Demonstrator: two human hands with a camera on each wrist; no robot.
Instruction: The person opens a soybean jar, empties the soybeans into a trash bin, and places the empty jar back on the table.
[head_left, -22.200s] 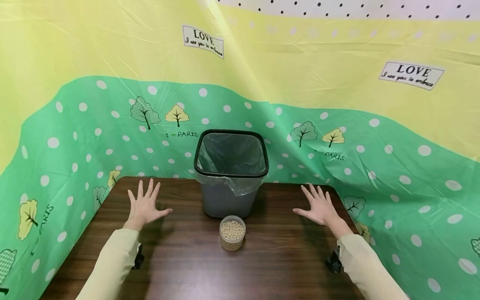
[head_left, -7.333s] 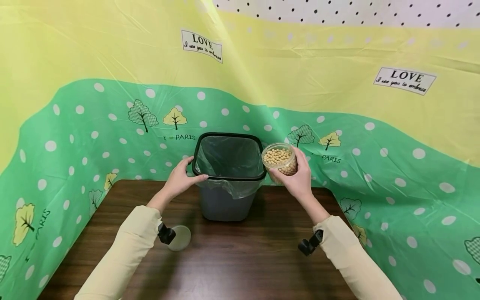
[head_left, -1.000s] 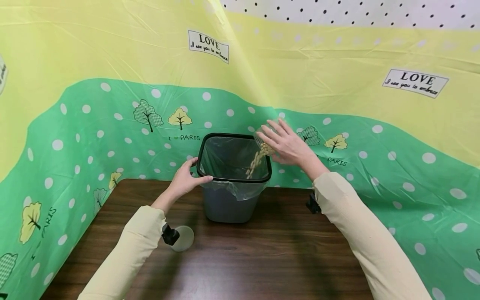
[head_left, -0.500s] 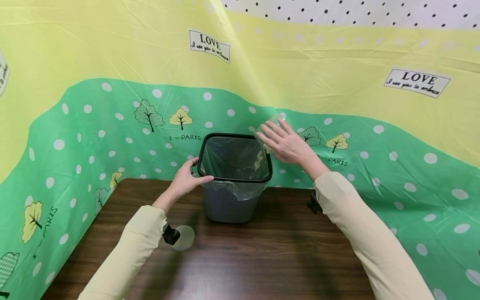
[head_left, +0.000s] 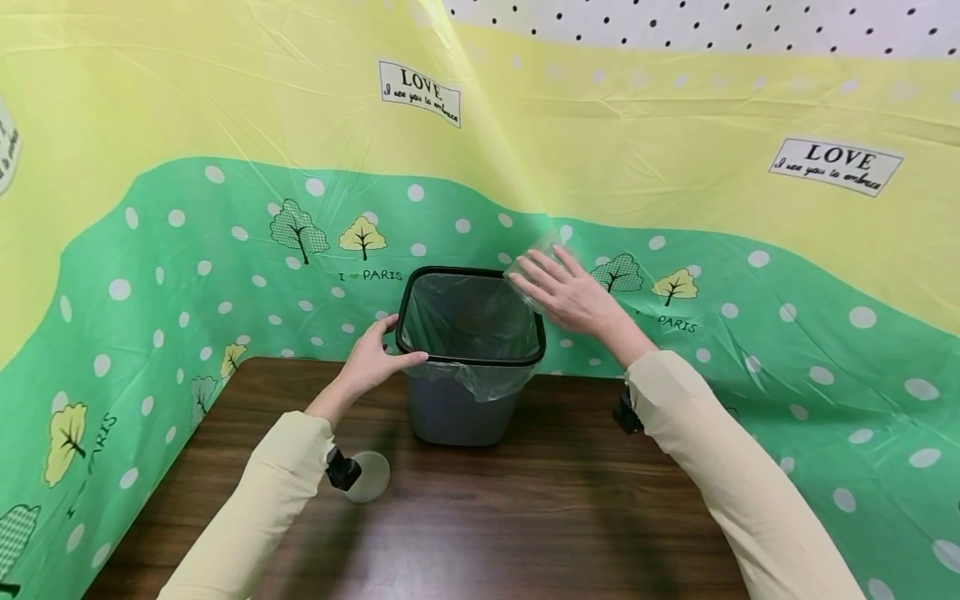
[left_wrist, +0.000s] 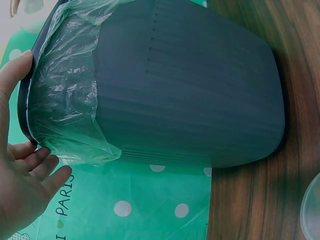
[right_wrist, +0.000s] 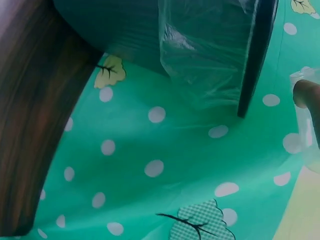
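A dark grey trash can [head_left: 461, 408] with a black rim and a clear plastic liner [head_left: 480, 379] stands upright on the brown table [head_left: 480, 533]. My left hand [head_left: 371, 358] holds its rim at the left, thumb on the near side and fingers farther back. In the left wrist view, thumb and fingers stand apart along the black rim [left_wrist: 24, 107]. My right hand [head_left: 570, 292] grips a clear plastic jar [head_left: 553, 242], tipped over the right rim, its mouth towards the can. No chickpeas show in the jar; the inside bottom of the can is hidden.
A round translucent lid [head_left: 372, 477] lies on the table beside the left wrist's black camera [head_left: 342, 469]. A green and yellow printed curtain [head_left: 225, 225] hangs close behind the can and at both sides.
A stream of chickpeas was falling from the jar into the can a second ago, thinned half a second ago, and no longer shows. The right hand tips the jar slightly farther; the left stays put.
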